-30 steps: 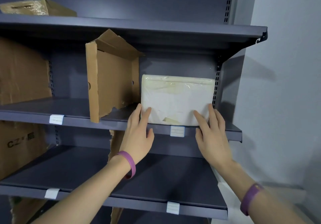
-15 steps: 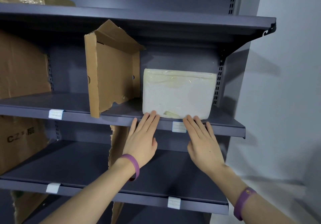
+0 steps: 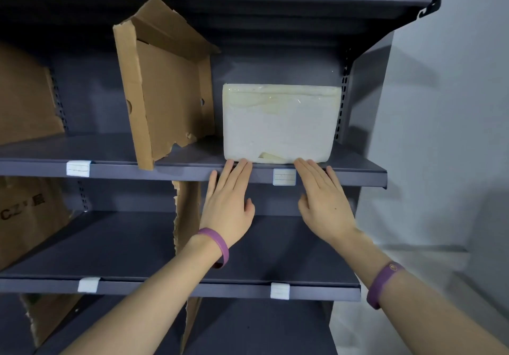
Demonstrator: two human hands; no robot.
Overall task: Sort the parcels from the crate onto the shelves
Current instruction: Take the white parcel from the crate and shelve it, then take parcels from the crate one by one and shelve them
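Both hands flat, fingers straight, gripping nothing. Left hand (image 3: 227, 203) and right hand (image 3: 323, 203) reach their fingertips to the lower edge of one white parcel (image 3: 279, 123), which stands upright at the right end of the middle shelf (image 3: 358, 172). Two purple wristbands (image 3: 217, 244).

A smooth purple rubbery wristband (image 3: 216, 247) is worn just behind the left hand (image 3: 227, 203), and a flat purple strap-like band (image 3: 382, 283), marked with a small round emblem (image 3: 392, 267), is worn slightly further behind the right hand (image 3: 323, 200), with both forearms seen bare.
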